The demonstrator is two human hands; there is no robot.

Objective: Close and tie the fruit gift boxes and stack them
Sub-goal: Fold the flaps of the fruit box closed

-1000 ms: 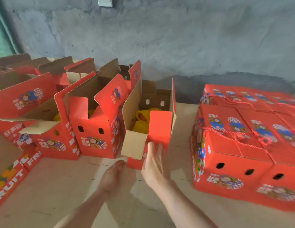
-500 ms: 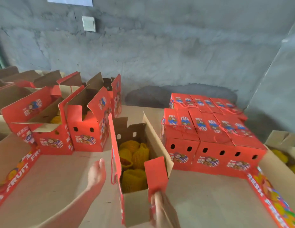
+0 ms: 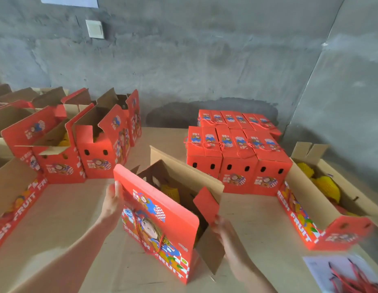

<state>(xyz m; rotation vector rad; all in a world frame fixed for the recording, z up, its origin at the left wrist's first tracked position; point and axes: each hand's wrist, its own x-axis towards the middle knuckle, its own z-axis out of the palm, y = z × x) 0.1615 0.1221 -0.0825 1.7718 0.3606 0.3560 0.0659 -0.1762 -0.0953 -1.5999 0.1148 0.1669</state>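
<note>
The raised long flap of the open red cardboard gift box [image 3: 162, 225] hides most of the yellow netted fruit [image 3: 170, 190] inside. It also hides the fingers of the left hand [image 3: 112, 204], which grips its edge. The fingertips of the right hand [image 3: 223, 229] are lost behind the small red end flap [image 3: 206, 203] it pinches. At the bottom right corner, the red cords [image 3: 352, 280] on a white paper sheet [image 3: 323, 269] are blurred and cut off.

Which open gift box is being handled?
The nearest box: left hand holds its long flap, right hand its end flap; open boxes at left stand untouched.
</note>
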